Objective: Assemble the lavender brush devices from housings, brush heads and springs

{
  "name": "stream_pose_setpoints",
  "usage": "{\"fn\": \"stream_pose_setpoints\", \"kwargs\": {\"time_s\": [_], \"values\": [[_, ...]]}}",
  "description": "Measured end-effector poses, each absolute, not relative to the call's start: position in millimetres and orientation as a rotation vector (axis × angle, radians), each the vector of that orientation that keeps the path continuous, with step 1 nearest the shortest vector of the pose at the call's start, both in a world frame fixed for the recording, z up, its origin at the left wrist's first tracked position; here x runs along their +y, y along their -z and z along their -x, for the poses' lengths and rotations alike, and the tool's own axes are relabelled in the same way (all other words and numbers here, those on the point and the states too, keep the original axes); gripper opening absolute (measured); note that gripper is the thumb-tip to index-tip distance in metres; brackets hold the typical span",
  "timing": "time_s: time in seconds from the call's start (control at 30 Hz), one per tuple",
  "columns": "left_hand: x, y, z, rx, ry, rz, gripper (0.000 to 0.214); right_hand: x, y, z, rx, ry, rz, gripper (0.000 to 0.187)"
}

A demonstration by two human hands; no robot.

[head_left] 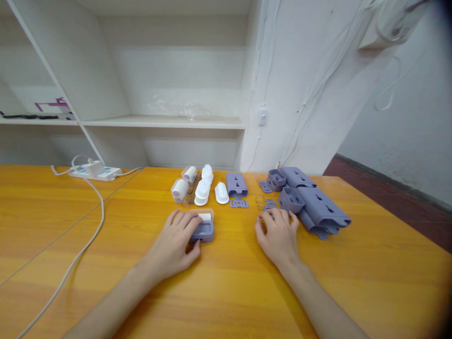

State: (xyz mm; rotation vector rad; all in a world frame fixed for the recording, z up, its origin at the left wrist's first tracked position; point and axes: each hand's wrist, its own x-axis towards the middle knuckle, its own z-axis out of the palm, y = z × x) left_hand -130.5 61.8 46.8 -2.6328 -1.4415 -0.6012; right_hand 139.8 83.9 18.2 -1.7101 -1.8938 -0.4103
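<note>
My left hand [180,242] is closed around a small grey-purple plastic box [204,231] on the table. The box has a clear upper part with a white piece inside, and my fingers cover its left side. My right hand [278,234] is at the small parts on the right, its fingers curled down and the tips partly hidden. Beside those fingertips are a flat purple cut-out plate [270,203] and thin wire pieces [260,202]. Whatever it may be gripping is out of sight.
Behind my hands lie white ribbed covers [202,190], clear cases with white rolls [180,189] and a purple shell [236,183]. Purple cups [291,199] and larger shells [323,207] are stacked at right. A power strip [96,171] and white cable [95,230] lie left.
</note>
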Motion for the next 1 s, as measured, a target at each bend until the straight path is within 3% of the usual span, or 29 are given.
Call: {"fn": "stream_pose_setpoints", "kwargs": {"time_s": [0.7, 1.0], "values": [[67.1, -40.1, 144.2, -1.466, 0.527, 2.524, 0.044, 84.3, -15.1, -141.0, -2.018, 0.298, 1.722, 0.021], [67.7, -38.4, 143.3, -1.466, 0.549, 2.522, 0.045, 91.0, -5.6, -143.8, -2.064, 0.298, 1.711, 0.031]]}}
